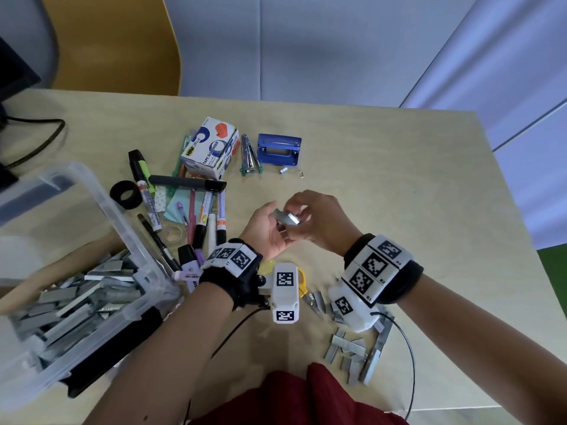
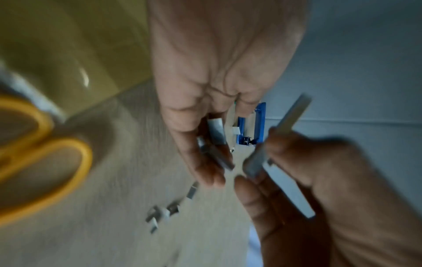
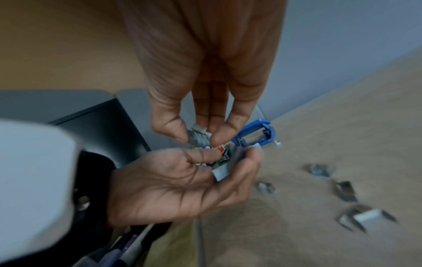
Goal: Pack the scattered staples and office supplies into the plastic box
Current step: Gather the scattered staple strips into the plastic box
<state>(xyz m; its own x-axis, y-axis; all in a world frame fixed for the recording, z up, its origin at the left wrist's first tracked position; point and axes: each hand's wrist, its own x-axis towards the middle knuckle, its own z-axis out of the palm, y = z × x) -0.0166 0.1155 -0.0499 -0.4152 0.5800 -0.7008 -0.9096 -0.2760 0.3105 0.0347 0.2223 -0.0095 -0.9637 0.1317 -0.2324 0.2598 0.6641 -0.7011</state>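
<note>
Both hands hover together above the middle of the table. My left hand (image 1: 271, 219) is turned palm up and cups short staple strips (image 3: 220, 173) in its curled fingers. Just right of it, my right hand (image 1: 299, 214) pinches a bundle of grey staple strips (image 1: 287, 218) between thumb and fingertips; the left wrist view shows a long strip (image 2: 283, 137) in that hand. The clear plastic box (image 1: 116, 210) stands at the left, holding several staple strips (image 1: 76, 302). More loose staples (image 1: 352, 354) lie near the front edge, under my right wrist.
Markers and highlighters (image 1: 199, 216) lie beside the box, with a black tape roll (image 1: 125, 194). Farther back are a tape dispenser carton (image 1: 211, 148), a metal staple remover (image 1: 249, 157) and a blue hole punch (image 1: 278, 149). Yellow scissors (image 1: 302, 285) lie under my wrists.
</note>
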